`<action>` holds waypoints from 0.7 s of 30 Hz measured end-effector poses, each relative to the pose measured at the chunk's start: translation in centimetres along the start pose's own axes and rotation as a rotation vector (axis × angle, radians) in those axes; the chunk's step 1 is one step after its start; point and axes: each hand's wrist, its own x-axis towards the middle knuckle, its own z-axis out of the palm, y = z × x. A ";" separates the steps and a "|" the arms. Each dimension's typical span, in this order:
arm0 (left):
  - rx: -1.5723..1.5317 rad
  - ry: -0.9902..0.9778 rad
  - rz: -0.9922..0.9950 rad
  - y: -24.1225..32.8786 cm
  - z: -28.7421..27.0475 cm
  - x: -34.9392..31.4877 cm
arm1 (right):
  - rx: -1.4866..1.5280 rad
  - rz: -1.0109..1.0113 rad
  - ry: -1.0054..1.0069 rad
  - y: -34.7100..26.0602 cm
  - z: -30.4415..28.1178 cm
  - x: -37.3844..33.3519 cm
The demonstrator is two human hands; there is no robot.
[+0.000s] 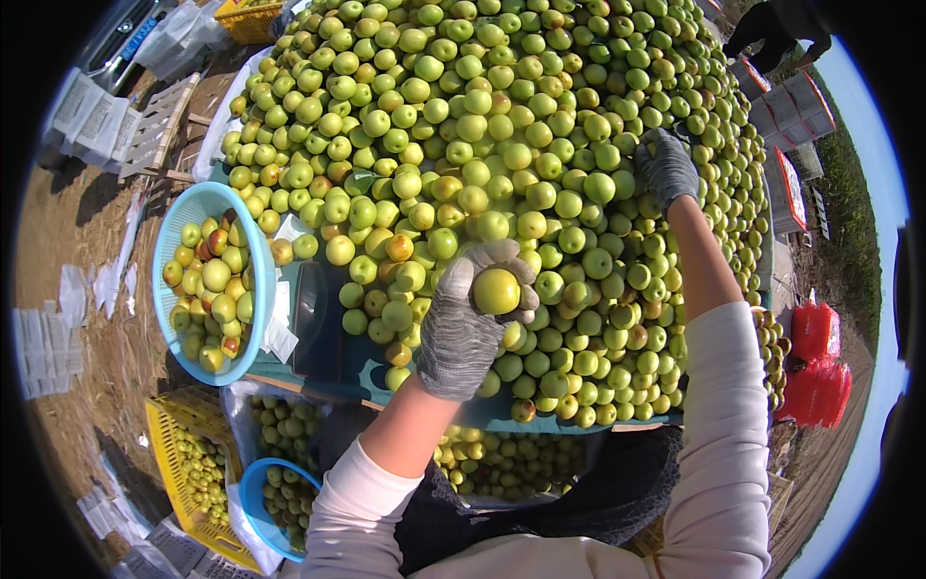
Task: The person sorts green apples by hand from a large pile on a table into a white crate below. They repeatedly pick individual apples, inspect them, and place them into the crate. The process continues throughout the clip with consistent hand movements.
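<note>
In grey knit gloves, both my hands are over a large heap of round yellow-green fruit [463, 125], some with reddish-brown patches. My left hand [453, 333], palm up in the middle near the front of the heap, has its fingers curled around one yellow-green fruit [496, 291]. Farther off and to the right, my right hand [667, 166] reaches into the heap, back upward. Its fingers curl down among the fruit, and what they grip, if anything, is hidden.
To the left stands a light-blue plastic basket [258, 289] of fruit. Below it are a yellow crate [159, 434] and a blue bowl [253, 492], both holding fruit. Red bags [816, 362] and stacked boxes [793, 108] lie at the right. A person in dark clothing [772, 34] is at the far right.
</note>
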 end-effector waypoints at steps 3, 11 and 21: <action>-0.219 -0.214 -0.026 0.3 -0.7 0.0 | 0.500 -0.077 0.179 -0.4 0.7 -3.7; -0.439 -0.216 -0.087 0.2 -1.4 -0.2 | 1.912 0.430 -0.271 -4.1 -3.2 -12.6; 0.823 -0.165 0.119 -1.5 -2.0 0.5 | 2.145 0.271 -0.775 -11.4 -3.9 -17.1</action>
